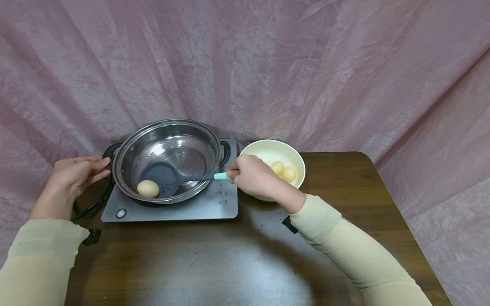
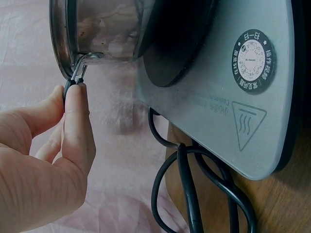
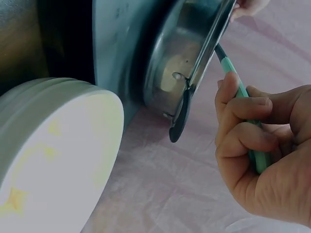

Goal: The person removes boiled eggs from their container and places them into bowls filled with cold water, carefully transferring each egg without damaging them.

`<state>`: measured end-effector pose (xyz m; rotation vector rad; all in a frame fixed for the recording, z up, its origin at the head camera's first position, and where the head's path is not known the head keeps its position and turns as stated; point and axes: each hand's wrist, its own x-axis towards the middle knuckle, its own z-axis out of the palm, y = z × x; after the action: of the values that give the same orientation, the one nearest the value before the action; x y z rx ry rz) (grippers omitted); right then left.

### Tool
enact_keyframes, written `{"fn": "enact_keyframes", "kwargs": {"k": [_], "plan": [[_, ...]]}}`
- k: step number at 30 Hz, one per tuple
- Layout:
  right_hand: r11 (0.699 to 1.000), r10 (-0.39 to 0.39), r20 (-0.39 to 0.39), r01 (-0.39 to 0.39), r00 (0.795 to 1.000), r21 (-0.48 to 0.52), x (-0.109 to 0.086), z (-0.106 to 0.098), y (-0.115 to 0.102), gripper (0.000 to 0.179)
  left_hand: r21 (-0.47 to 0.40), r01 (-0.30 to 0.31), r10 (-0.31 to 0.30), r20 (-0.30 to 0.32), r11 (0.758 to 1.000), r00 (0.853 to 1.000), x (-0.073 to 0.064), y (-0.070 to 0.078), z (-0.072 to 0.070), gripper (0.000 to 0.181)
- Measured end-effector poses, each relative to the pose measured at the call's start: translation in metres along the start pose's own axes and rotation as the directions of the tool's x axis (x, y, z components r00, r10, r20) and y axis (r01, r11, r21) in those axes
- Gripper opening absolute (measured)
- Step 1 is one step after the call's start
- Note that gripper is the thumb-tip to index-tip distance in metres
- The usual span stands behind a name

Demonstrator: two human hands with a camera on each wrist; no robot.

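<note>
A steel pot (image 1: 176,148) with black side handles stands on a flat silver cooktop (image 1: 206,208). My left hand (image 1: 78,174) pinches the pot's left handle (image 2: 68,90) between thumb and fingers. My right hand (image 1: 254,176) grips the mint-green handle (image 3: 243,92) of a slotted skimmer (image 1: 162,176), its fingers curled round it. The skimmer's dark grey head is inside the pot, near the front left. An egg (image 1: 148,188) sits at the edge of that head, beside the pot's front wall. Clear water shows in the pot.
A cream bowl (image 1: 300,163) holding eggs (image 1: 289,174) stands right of the cooktop, partly behind my right hand. Black cable (image 2: 184,179) loops off the cooktop's left side. A pink curtain (image 1: 245,76) hangs behind the brown wooden table (image 1: 214,263).
</note>
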<state>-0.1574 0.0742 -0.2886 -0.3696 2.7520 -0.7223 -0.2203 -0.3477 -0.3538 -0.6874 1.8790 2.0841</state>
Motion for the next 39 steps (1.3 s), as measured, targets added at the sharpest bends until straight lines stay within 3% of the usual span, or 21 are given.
{"fn": "enact_keyframes", "kwargs": {"k": [12, 23, 39], "plan": [[0.993, 0.011, -0.042, -0.005, 0.999, 0.119, 0.000, -0.010, 0.011, 0.019, 0.018, 0.003, -0.003, 0.002, 1.000, 1.000, 0.002, 0.001, -0.001, 0.021], [0.997, 0.026, -0.079, -0.019, 0.997, 0.078, -0.001, -0.011, 0.016, 0.025, 0.002, -0.002, 0.002, -0.001, 1.000, 1.000, 0.002, 0.000, -0.001, 0.020], [0.984, 0.069, -0.056, -0.059, 0.996, 0.168, -0.007, -0.026, 0.034, 0.020, 0.007, -0.004, 0.004, 0.008, 1.000, 1.000, 0.000, 0.000, -0.001, 0.018]]}}
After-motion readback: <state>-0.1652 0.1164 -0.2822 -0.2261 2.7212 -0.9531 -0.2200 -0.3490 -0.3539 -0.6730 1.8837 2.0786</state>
